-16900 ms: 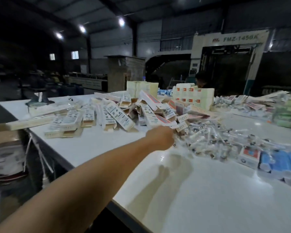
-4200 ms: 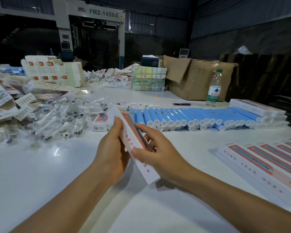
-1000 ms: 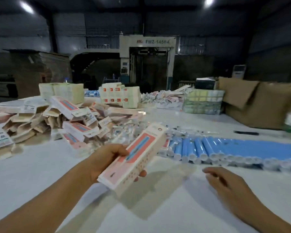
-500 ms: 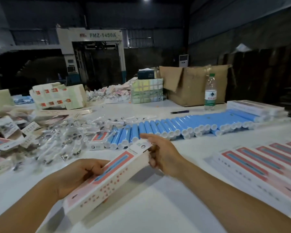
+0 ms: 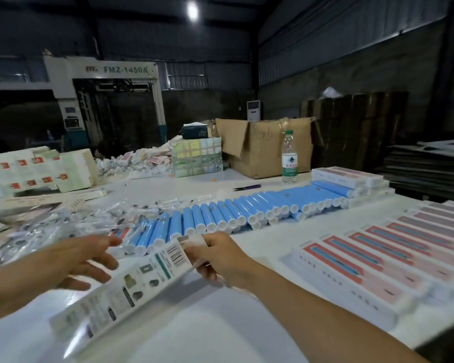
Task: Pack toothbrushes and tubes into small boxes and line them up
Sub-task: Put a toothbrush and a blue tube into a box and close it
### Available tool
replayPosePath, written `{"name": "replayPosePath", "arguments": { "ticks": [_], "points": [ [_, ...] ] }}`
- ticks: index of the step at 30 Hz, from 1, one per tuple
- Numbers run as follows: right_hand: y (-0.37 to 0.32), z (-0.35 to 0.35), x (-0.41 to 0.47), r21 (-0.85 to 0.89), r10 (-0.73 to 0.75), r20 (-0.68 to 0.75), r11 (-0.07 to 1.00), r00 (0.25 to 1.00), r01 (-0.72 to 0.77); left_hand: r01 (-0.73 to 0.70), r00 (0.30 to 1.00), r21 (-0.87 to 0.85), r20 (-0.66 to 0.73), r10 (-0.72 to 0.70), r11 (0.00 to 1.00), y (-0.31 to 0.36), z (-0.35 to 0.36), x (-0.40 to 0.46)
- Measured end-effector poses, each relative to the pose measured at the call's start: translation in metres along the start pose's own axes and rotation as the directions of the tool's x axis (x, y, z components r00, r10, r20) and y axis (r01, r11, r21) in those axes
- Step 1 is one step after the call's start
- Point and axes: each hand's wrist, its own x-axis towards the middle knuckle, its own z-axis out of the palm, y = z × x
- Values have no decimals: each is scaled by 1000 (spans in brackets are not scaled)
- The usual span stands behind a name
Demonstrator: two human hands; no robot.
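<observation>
Bare counter (image 5: 220, 323) lies beneath; right hand (image 5: 220, 258) pinches the box (image 5: 121, 289) end, left hand (image 5: 84, 260) spread apart beside it.

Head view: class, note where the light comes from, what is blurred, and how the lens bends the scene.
Head view: one ceiling lamp lights a dim hall; left hand and held box are motion-blurred; table edge bows from wide-angle distortion.
</observation>
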Motion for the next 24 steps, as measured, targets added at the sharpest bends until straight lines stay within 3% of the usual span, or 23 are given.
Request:
{"name": "replayPosePath", "arguments": {
  "ticks": [2, 4, 6, 7, 11, 14, 16, 19, 22, 24],
  "points": [
    [-1, 1, 2, 28, 96, -49, 995, 994, -95, -90, 987, 306, -98, 125, 948, 10, 10, 5],
    [-2, 4, 1, 68, 197, -74, 979, 978, -193, -87, 993, 737, 13, 116, 670, 15, 35, 0],
    [-1, 5, 0, 77, 256, -82, 965, 963, -250, -90, 984, 924, 25, 175, 373, 10, 68, -3],
    [0, 5, -2, 64, 275, -87, 961, 957, -270, -68, 984, 941, 8, 179, 333, 9, 82, -2],
    [-5, 0, -8, -83, 239, -195, 962, 951, -259, -10, 966, 952, -70, 248, 305, -7, 101, 8],
    [-11, -6, 4, -387, -55, -384, 916, 922, -107, -46, 956, 963, -35, 291, 267, -23, 105, 5],
    [-19, -3, 22, -567, -171, -382, 819, 908, -85, -85, 960, 958, 5, 281, 275, -29, 107, 4],
    [-37, 20, 67, -790, -213, -223, 611, 951, -49, -125, 961, 936, 31, 276, 330, -29, 108, 8],
    [-51, 44, 126, -893, -179, -130, 449, 975, -37, -156, 958, 911, 45, 283, 383, -29, 109, 10],
    [-52, 57, 159, -959, -80, -107, 273, 991, -82, -159, 960, 899, 44, 277, 409, -27, 106, 10]
  ]
}}
